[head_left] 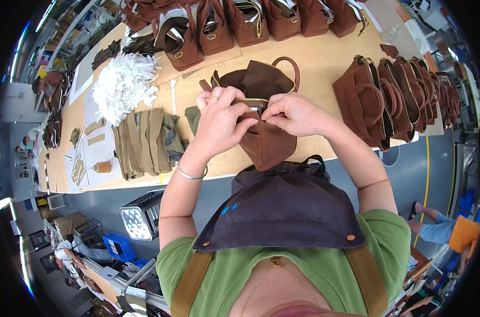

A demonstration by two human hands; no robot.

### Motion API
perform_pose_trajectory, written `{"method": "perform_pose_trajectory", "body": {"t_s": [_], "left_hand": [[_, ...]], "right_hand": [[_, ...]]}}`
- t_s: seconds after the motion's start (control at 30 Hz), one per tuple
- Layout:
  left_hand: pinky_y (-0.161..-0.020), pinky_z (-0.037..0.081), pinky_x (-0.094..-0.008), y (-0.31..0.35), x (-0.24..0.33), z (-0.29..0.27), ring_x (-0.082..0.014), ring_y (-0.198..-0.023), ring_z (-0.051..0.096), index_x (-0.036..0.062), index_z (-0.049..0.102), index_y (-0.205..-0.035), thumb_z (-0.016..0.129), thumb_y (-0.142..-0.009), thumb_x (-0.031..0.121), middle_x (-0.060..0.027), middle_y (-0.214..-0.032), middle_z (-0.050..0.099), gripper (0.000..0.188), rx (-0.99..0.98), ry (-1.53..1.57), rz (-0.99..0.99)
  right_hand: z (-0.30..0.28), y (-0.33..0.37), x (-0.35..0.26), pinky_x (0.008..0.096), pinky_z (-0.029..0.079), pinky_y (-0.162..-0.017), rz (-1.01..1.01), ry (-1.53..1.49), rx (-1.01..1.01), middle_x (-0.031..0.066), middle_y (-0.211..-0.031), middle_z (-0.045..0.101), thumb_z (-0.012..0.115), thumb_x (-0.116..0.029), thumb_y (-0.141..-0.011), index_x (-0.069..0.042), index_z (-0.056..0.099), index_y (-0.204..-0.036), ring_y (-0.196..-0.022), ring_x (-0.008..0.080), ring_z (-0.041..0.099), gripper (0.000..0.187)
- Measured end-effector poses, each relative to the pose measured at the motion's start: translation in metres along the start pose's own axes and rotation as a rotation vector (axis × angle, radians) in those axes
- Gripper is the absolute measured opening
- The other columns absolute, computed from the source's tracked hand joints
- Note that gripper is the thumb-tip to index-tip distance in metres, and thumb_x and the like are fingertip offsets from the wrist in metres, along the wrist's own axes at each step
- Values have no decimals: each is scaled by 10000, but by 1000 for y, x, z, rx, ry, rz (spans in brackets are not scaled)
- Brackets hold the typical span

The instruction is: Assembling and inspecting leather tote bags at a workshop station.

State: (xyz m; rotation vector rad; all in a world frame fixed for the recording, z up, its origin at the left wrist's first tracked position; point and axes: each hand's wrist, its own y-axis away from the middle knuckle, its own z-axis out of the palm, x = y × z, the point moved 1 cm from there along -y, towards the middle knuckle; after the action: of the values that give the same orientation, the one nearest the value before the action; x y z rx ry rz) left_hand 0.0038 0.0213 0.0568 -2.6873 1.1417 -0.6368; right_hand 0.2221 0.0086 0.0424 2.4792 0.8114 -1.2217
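A brown handbag (269, 143) stands at the table's near edge in front of me, its top gaping and the dark lining (256, 79) showing. My left hand (224, 113) is closed on the bag's near rim, thumb and fingers pinching the edge beside the brass zipper (250, 100). On the same rim, just to the right, my right hand (294, 113) pinches with thumb and forefinger. A small whitish piece shows between the two hands, too small to make out. One rounded handle (291, 71) rises at the bag's far right.
Several finished-looking brown bags (250, 24) line the table's far side, and more (364, 100) stand at the right. A heap of white strips (125, 84) lies left, with stacked olive-tan fabric pieces (145, 140) nearer. People work around the room.
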Motion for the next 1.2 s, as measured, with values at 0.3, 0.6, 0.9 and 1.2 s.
{"method": "perform_pose_trajectory", "body": {"t_s": [0.3,0.6,0.9,1.2], "left_hand": [[-922,259,-406,2,3,0,-222,-1000,487,114,725,-825,787,-740,239,-18,-1008,540,163,2,2,-16],[-927,262,-404,2,2,-1,-209,-999,499,130,735,-824,783,-738,243,-10,-989,543,149,-42,13,-48],[-879,306,-341,-8,-10,-16,-190,-901,577,113,739,-822,798,-748,205,-17,-1108,659,132,-27,194,0],[-899,337,-350,-10,-14,-3,-215,-1051,549,111,717,-841,798,-757,182,-5,-1128,614,137,56,216,52]], "right_hand": [[2,1,-1,383,492,-721,-23,-26,-1,111,-869,642,646,-35,-848,-29,727,-971,-809,297,638,148],[14,-3,2,296,449,-590,37,-163,56,52,-732,604,703,-74,-794,-13,711,-826,-638,147,577,70],[8,-3,1,256,397,-561,-42,-258,226,14,-675,545,723,-34,-760,-5,659,-734,-616,91,508,75],[9,6,9,316,460,-601,-139,-131,265,47,-679,563,731,-94,-754,-33,663,-728,-655,182,578,95]]}}
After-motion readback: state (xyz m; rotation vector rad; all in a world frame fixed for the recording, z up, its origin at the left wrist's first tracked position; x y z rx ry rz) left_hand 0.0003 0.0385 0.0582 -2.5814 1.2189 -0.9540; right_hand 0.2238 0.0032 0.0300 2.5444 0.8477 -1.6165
